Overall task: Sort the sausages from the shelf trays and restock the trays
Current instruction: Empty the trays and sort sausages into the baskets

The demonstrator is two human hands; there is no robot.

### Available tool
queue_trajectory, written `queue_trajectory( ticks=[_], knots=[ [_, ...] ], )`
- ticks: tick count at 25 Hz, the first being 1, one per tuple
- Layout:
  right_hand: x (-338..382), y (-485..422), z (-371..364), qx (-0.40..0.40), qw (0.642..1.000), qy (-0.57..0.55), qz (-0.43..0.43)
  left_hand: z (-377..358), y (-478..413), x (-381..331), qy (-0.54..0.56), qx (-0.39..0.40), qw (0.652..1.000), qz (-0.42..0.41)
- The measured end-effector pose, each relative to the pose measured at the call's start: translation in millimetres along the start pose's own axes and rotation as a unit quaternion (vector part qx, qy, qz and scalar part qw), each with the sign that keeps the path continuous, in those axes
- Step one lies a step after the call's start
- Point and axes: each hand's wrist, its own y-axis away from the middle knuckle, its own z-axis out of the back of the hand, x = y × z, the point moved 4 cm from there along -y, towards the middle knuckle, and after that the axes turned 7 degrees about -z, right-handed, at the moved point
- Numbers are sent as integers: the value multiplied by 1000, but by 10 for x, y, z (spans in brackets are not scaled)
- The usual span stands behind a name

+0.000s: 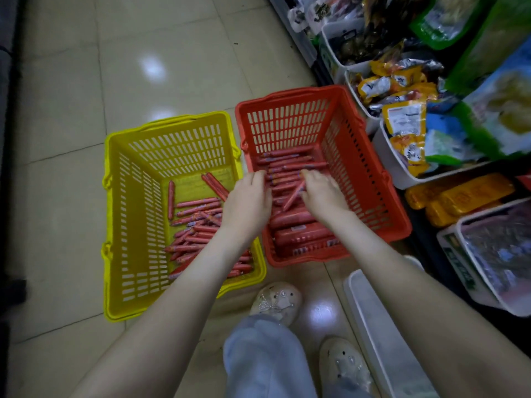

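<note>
Two slotted baskets stand side by side on the floor. The yellow basket (172, 127) on the left holds several thin red sausages (198, 209). The red basket (290, 94) on the right holds thin sausages (290, 160) at its far end and thick red sausages (298, 238) near me. My left hand (248, 201) reaches down into the red basket, its fingers among the thin sausages. My right hand (323, 193) is beside it and holds a thin sausage (293, 196) that sticks out at a slant below its fingers.
A shelf on the right carries white trays (388, 156) of yellow snack packets, yellow packs (459, 196) and another filled tray (488, 259). An empty white tray (382, 326) lies on the floor by my right foot. Open tiled floor lies to the left and beyond the baskets.
</note>
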Motion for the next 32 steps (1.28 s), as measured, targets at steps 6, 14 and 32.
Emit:
queue_trajectory(
  ticks=[6,14,32],
  knots=[
    [-804,1378,353,-72,995,-24,-62,-321,353,-1136,-43,86,976,-197],
    [-1569,3705,1349,-172,958,-51,-225,303,1336,-3059,-43,95,919,-380],
    [-726,5152,2455,-299,944,37,-132,1599,2785,-3664,4,-55,897,-440]
  ],
)
